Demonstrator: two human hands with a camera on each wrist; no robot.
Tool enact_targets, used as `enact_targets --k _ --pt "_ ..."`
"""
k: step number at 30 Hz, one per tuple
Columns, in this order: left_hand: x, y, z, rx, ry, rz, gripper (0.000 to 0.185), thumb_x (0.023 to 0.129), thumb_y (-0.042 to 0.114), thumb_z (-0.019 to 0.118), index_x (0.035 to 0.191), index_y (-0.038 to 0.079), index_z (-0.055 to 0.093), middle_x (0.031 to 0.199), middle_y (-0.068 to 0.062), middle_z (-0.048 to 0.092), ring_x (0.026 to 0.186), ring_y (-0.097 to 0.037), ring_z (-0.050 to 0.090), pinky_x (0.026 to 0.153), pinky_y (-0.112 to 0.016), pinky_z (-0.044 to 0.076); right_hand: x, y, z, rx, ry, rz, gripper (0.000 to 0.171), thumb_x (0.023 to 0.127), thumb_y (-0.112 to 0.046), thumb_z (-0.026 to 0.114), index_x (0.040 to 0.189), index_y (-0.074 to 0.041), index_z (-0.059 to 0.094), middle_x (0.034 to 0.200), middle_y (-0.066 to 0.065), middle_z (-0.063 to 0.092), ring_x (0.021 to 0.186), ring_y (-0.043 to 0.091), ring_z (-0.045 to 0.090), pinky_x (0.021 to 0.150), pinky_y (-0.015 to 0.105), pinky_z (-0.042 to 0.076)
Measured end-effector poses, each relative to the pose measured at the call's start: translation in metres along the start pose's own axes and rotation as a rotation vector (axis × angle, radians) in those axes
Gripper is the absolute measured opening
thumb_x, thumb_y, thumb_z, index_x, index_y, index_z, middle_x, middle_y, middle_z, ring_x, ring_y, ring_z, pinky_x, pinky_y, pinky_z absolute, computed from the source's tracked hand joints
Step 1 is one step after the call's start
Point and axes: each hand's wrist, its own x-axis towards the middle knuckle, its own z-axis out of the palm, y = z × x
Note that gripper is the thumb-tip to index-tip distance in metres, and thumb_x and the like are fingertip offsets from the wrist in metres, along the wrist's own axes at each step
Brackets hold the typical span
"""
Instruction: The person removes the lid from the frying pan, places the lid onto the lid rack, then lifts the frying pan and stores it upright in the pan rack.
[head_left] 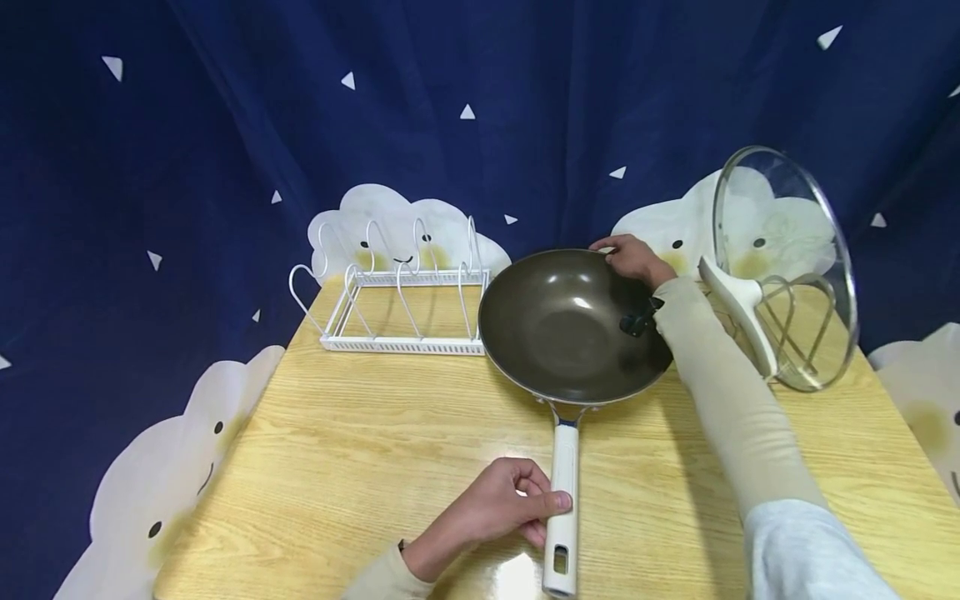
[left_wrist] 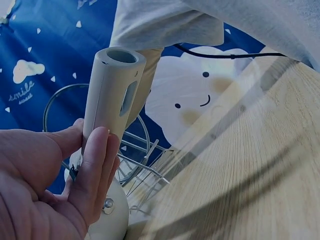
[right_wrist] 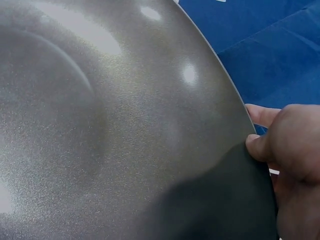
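Note:
A dark-coated wok (head_left: 573, 333) with a long white handle (head_left: 564, 475) is at the middle of the table, its handle pointing toward me. My left hand (head_left: 510, 504) pinches that handle between thumb and fingers, above the hanging hole at its end. In the left wrist view the handle (left_wrist: 107, 95) rises between thumb and fingers. At the far right of the rim, my right hand (head_left: 637, 258) grips the edge. Its thumb (right_wrist: 257, 147) lies on the inner side, while the other fingers go behind the wall of the wok and are partly hidden.
Left of the wok, a white wire rack (head_left: 405, 344) with upright loops stands on the wooden table (head_left: 360, 450). To the right, a glass lid (head_left: 847, 275) with a white handle (head_left: 738, 312) stands upright in a wire holder (head_left: 810, 333). A blue curtain (head_left: 525, 100) hangs behind.

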Motion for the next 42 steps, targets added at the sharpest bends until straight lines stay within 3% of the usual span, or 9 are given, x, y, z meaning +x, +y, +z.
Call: enact_targets --k 5,8,15,19,23,28,36,42 --pt "0.001 -0.002 0.002 -0.032 -0.019 0.011 0.024 0.092 0.019 0.078 0.088 0.002 0.063 0.072 -0.004 0.065 0.052 -0.014 0.066 0.055 -0.036 0.060 -0.004 -0.006 -0.002 -0.142 0.018 0.021 0.035 0.094 -0.003 0.048 0.123 0.003 0.067 0.121 0.028 0.066 0.105 0.040 0.060 0.094 0.046 0.047" --pt "0.002 -0.002 0.004 -0.056 -0.036 0.015 0.024 0.092 0.019 0.078 0.089 0.001 0.062 0.074 -0.005 0.065 0.054 -0.014 0.067 0.056 -0.035 0.060 -0.006 -0.014 -0.002 -0.206 0.058 0.065 0.035 0.096 -0.010 0.049 0.123 0.004 0.066 0.123 0.029 0.066 0.115 0.045 0.061 0.101 0.053 0.045" --pt "0.002 -0.002 0.005 -0.073 -0.036 0.013 0.024 0.093 0.019 0.077 0.091 0.000 0.062 0.076 -0.006 0.065 0.055 -0.015 0.067 0.056 -0.033 0.060 -0.015 -0.045 -0.006 -0.153 0.219 0.228 0.044 0.090 -0.017 0.051 0.126 0.003 0.064 0.122 0.028 0.066 0.116 0.047 0.059 0.097 0.056 0.046" --pt "0.003 -0.003 0.005 -0.072 -0.030 0.015 0.025 0.094 0.021 0.076 0.092 0.000 0.063 0.076 -0.006 0.066 0.055 -0.015 0.067 0.056 -0.032 0.060 -0.030 -0.069 -0.011 -0.104 0.265 0.275 0.042 0.092 -0.021 0.053 0.127 -0.001 0.065 0.126 0.024 0.065 0.119 0.045 0.058 0.099 0.055 0.045" --pt "0.005 -0.005 0.006 -0.091 -0.037 0.021 0.025 0.096 0.022 0.072 0.095 -0.001 0.064 0.075 -0.005 0.067 0.056 -0.013 0.066 0.055 -0.028 0.059 -0.051 -0.096 -0.012 -0.029 0.230 0.236 0.039 0.096 -0.022 0.055 0.129 -0.001 0.064 0.128 0.022 0.066 0.121 0.040 0.058 0.102 0.051 0.044" --pt "0.006 -0.005 0.005 -0.112 -0.069 0.014 0.026 0.100 0.023 0.067 0.103 -0.003 0.063 0.079 -0.008 0.072 0.061 -0.012 0.066 0.059 -0.026 0.058 -0.085 -0.119 -0.006 0.065 0.248 0.113 0.036 0.098 -0.020 0.060 0.128 -0.001 0.065 0.122 0.020 0.070 0.117 0.034 0.064 0.102 0.046 0.047" --pt "-0.005 -0.007 0.007 -0.121 -0.156 -0.005 0.051 0.104 0.025 0.061 0.141 -0.005 0.043 0.102 -0.012 0.073 0.085 -0.020 0.073 0.081 -0.040 0.061 -0.151 -0.140 0.016 0.184 0.246 -0.043 0.035 0.103 -0.023 0.061 0.132 -0.005 0.063 0.128 0.018 0.068 0.114 0.034 0.067 0.097 0.049 0.052" --pt "-0.012 -0.007 0.014 -0.171 -0.223 0.004 0.039 0.106 0.029 0.057 0.129 -0.001 0.047 0.108 -0.022 0.073 0.083 -0.015 0.071 0.077 -0.033 0.060 -0.193 -0.145 0.035 0.227 0.201 -0.050 0.035 0.103 -0.029 0.062 0.132 -0.008 0.063 0.128 0.017 0.068 0.111 0.032 0.069 0.093 0.050 0.054"
